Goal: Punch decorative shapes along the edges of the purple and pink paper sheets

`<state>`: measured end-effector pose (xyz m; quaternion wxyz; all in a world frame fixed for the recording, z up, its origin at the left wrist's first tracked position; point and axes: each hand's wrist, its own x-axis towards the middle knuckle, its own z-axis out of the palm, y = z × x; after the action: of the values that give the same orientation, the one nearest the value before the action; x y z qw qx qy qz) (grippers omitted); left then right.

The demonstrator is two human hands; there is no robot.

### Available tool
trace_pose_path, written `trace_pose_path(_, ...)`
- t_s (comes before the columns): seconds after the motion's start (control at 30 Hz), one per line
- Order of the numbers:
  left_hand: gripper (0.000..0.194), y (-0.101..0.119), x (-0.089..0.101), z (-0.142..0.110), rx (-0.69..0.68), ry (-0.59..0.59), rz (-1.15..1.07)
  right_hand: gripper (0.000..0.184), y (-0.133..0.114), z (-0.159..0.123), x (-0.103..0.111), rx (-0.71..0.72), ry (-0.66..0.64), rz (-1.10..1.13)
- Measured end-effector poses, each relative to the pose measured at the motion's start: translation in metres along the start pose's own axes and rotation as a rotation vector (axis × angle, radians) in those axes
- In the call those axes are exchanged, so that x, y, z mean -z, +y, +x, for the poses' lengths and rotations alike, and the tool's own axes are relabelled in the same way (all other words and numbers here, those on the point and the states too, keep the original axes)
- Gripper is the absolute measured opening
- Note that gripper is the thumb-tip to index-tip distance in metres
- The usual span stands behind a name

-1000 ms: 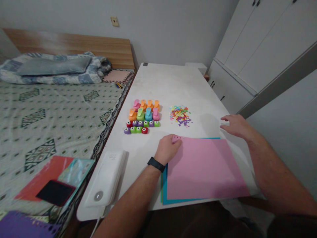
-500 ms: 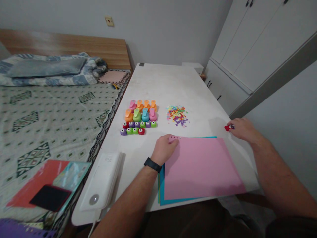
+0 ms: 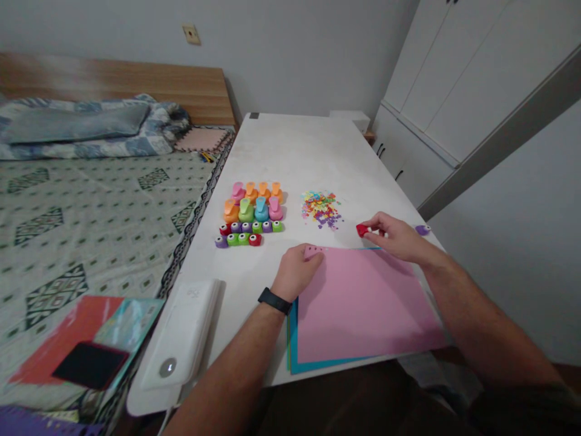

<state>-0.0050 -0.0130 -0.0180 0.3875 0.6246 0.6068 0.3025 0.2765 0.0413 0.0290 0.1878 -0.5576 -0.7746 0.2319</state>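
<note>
My left hand (image 3: 297, 269) pinches the far left corner of a pink sheet of paper (image 3: 363, 309), where a few small punched holes run along the edge. Blue and green sheets show from beneath it. In my right hand (image 3: 394, 236) is a small red paper punch (image 3: 362, 230), gripped between thumb and fingers just above the paper's far edge. A purple paper punch (image 3: 423, 230) lies on the table behind that hand. Beyond the sheets is a pile of coloured paper confetti (image 3: 321, 209).
Several large and small craft punches (image 3: 246, 210) stand in rows left of the confetti. A white lamp-like device (image 3: 181, 339) with a cable lies at the white table's (image 3: 304, 145) near left. On the bed (image 3: 104, 230) are a dark phone-like slab (image 3: 92, 364) and coloured paper packs.
My right hand has moved left with the red paper punch, from the table's right edge to the paper's far edge. The purple punch now shows at right. My left hand keeps its pinch.
</note>
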Motion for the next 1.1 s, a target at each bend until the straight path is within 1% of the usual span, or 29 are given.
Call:
trace_pose_path(0.07,0.028,0.0,0.0,0.0,0.006,0.002,-0.02,0.029,-0.015,0.006,-0.015,0.037,-0.059,0.105)
trace_pose_path(0.13,0.028,0.001,-0.001,0.0,0.001,0.004,-0.047,0.04,-0.024,0.013,-0.027,0.081,-0.108,0.216)
trace_pose_path(0.2,0.028,0.002,0.0,0.0,-0.007,0.01,-0.064,0.045,-0.028,0.021,-0.035,0.117,-0.152,0.261)
trace_pose_path(0.23,0.028,0.002,0.0,0.0,-0.011,0.015,-0.066,0.043,-0.03,0.024,-0.037,0.129,-0.177,0.263)
trace_pose_path(0.33,0.028,0.002,0.0,0.0,-0.019,0.023,-0.058,0.034,-0.033,0.03,-0.038,0.131,-0.243,0.274)
trace_pose_path(0.57,0.027,0.003,0.0,-0.001,-0.05,0.038,-0.054,0.037,-0.036,0.033,-0.037,0.096,-0.3,0.276)
trace_pose_path(0.63,0.027,0.004,0.0,-0.001,-0.05,0.038,-0.048,0.037,-0.037,0.034,-0.038,0.088,-0.294,0.271)
trace_pose_path(0.73,0.026,0.007,0.001,-0.002,-0.048,0.042,-0.045,0.036,-0.039,0.035,-0.039,0.076,-0.236,0.268)
trace_pose_path(0.8,0.025,0.008,0.002,-0.002,-0.045,0.046,-0.058,0.037,-0.04,0.035,-0.039,0.066,-0.223,0.273)
trace_pose_path(0.93,0.025,0.008,0.001,-0.003,-0.051,0.051,-0.083,0.04,-0.039,0.034,-0.037,0.088,-0.286,0.323)
trace_pose_path(1.1,0.026,0.006,0.0,-0.002,-0.067,0.058,-0.093,0.039,-0.036,0.034,-0.039,0.113,-0.337,0.337)
